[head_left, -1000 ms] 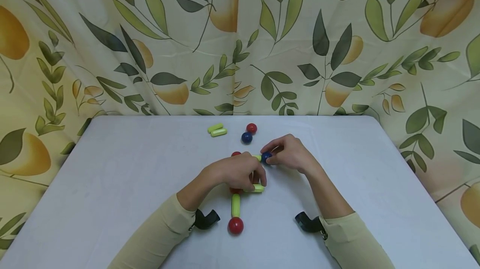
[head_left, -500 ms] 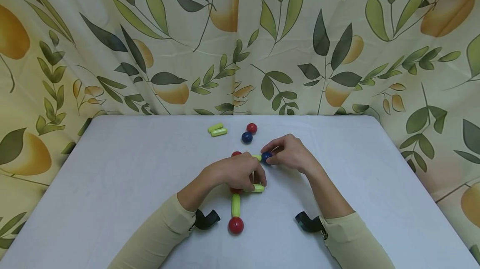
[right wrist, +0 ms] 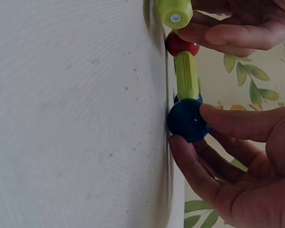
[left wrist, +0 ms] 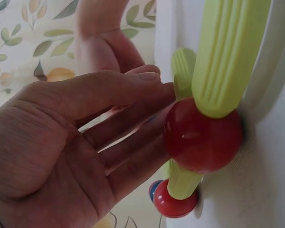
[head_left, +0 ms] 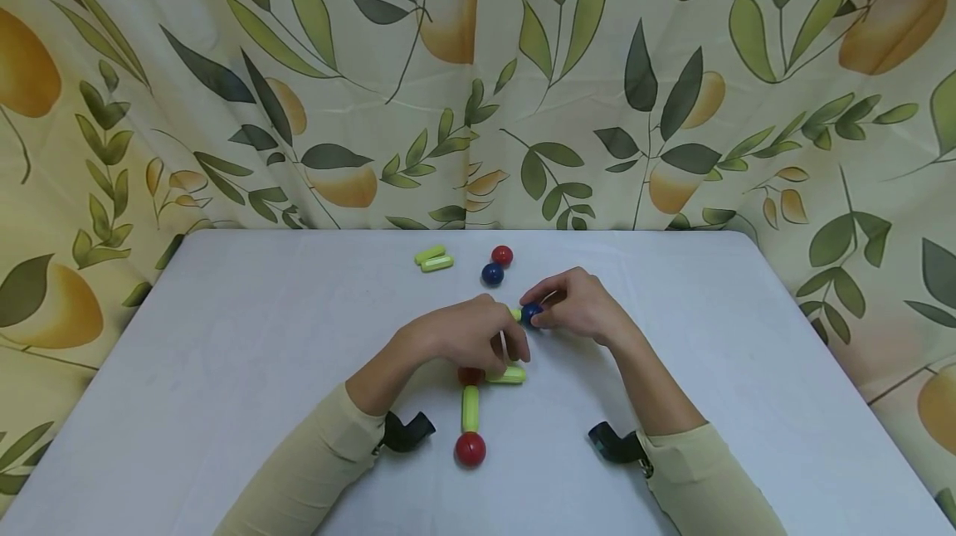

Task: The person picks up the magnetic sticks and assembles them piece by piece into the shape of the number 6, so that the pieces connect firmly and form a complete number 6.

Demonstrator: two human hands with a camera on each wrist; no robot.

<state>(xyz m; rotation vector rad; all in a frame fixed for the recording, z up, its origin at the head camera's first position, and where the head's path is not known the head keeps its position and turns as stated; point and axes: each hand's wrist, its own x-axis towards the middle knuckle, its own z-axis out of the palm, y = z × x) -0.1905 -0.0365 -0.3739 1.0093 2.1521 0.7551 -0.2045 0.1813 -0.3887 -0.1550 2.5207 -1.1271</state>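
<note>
My right hand (head_left: 577,304) pinches a blue ball (right wrist: 187,121) between thumb and fingertip. A yellow-green rod (right wrist: 186,76) runs from that ball to a red ball (right wrist: 182,43), which my left hand hides in the head view. My left hand (head_left: 478,335) hovers over the structure, its fingers loosely bent around nothing. Its fingertips are close to a middle red ball (left wrist: 203,135) and a side rod (head_left: 508,375) that sticks out to the right with a metal-tipped free end. Another rod (head_left: 470,409) joins the middle ball to a near red ball (head_left: 470,449).
Toward the back of the white table (head_left: 261,312) lie two loose yellow-green rods (head_left: 436,264). Right of them sit a loose red ball (head_left: 502,255) and a second blue ball (head_left: 492,275). A leaf-patterned curtain (head_left: 553,104) hangs behind the table.
My left hand has lifted slightly, showing more of the middle red ball and covering the far one. My right hand keeps its place on the blue ball.
</note>
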